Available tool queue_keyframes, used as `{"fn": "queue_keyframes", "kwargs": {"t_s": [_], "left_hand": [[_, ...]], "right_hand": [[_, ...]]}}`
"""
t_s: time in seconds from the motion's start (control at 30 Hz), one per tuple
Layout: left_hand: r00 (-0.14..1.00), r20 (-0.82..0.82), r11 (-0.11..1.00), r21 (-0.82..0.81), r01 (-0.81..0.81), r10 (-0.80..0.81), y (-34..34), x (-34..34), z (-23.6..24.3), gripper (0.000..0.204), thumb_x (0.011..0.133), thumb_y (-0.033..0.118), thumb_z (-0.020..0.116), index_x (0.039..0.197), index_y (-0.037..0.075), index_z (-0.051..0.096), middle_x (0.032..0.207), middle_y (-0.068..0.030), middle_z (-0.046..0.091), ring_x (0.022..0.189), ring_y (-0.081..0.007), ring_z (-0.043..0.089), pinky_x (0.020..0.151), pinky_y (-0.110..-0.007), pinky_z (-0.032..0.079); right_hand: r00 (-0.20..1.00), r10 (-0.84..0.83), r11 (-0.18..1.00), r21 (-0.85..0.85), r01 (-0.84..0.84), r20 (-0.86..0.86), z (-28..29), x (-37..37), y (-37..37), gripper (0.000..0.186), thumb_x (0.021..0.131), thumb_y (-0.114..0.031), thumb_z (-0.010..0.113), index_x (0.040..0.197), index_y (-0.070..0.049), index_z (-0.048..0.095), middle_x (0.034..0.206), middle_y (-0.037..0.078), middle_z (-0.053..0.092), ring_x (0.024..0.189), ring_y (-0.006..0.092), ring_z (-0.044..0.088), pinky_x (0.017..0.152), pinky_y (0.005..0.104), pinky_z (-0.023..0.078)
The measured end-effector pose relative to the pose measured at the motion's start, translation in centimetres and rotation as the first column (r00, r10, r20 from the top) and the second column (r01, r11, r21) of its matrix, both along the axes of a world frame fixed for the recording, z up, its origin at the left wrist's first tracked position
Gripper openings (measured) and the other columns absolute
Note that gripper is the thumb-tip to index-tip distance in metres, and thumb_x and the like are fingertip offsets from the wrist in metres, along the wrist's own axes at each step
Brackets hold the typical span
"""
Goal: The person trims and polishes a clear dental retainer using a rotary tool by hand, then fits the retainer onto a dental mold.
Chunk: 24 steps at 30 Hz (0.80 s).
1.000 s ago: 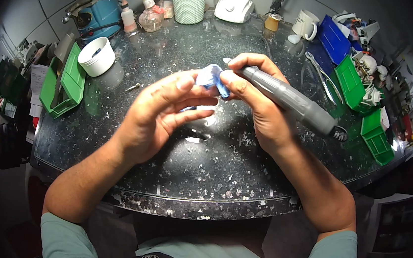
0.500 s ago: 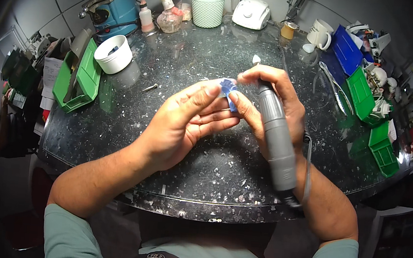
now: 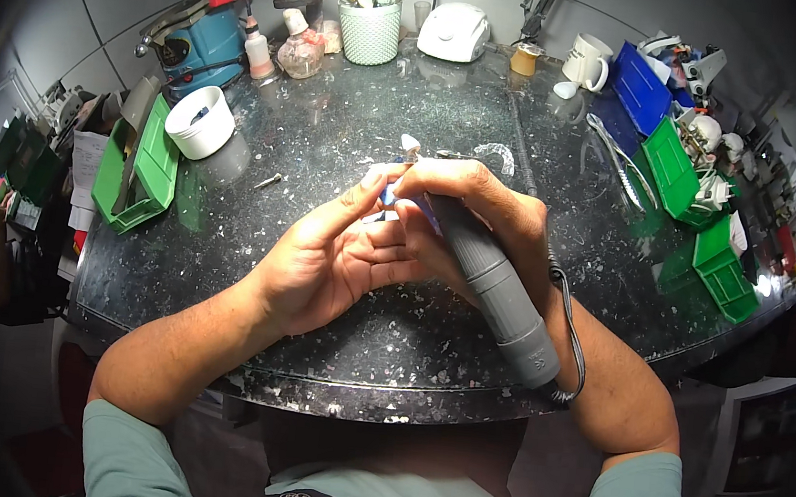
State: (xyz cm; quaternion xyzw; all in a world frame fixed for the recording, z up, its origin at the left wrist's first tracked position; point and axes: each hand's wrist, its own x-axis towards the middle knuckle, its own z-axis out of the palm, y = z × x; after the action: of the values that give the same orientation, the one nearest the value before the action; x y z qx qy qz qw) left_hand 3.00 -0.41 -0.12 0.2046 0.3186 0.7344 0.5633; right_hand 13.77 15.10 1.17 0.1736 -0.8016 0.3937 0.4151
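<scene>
My left hand (image 3: 315, 264) pinches a small blue translucent piece (image 3: 388, 196) between thumb and fingertips, its other fingers loosely curled beneath. Wrapped in my right hand (image 3: 507, 211) is a thick grey rotary handpiece (image 3: 503, 302), tilted with its back end toward me. A white pointed bit (image 3: 410, 142) sticks out at its far end, just beyond my fingertips. My right fingers and thumb meet the left fingertips around the blue piece and hide most of it. Whether the bit touches the piece cannot be made out.
Past my hands lies a clear arch-shaped piece (image 3: 495, 152). A white cup (image 3: 201, 124) and green bin (image 3: 151, 172) stand left; a small metal bit (image 3: 268, 180) lies nearby. Blue (image 3: 642, 85) and green bins (image 3: 726, 271) line the right. A mug (image 3: 587, 61) stands behind.
My right hand has swung left with the handpiece, over the blue piece, which is now mostly covered. The clear arch has come into sight. The whole view has shifted slightly.
</scene>
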Motion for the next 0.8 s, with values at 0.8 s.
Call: {"fn": "queue_keyframes", "kwargs": {"t_s": [0.8], "left_hand": [[0.998,-0.050,0.995,0.085,-0.044,0.048,-0.14,0.90,-0.05,0.041,0.106,0.036,0.044,0.124,0.000,0.049,0.115,-0.0101,0.061,0.111,-0.0191,0.062,0.102,-0.039,0.050]], "right_hand": [[0.991,-0.099,0.969,0.220,0.117,-0.093,0.45,-0.15,0.36,0.035,0.078,-0.004,0.071,0.112,-0.005,0.062,0.087,0.011,0.068,0.076,0.0250,0.070,0.067,0.0333,0.057]]}}
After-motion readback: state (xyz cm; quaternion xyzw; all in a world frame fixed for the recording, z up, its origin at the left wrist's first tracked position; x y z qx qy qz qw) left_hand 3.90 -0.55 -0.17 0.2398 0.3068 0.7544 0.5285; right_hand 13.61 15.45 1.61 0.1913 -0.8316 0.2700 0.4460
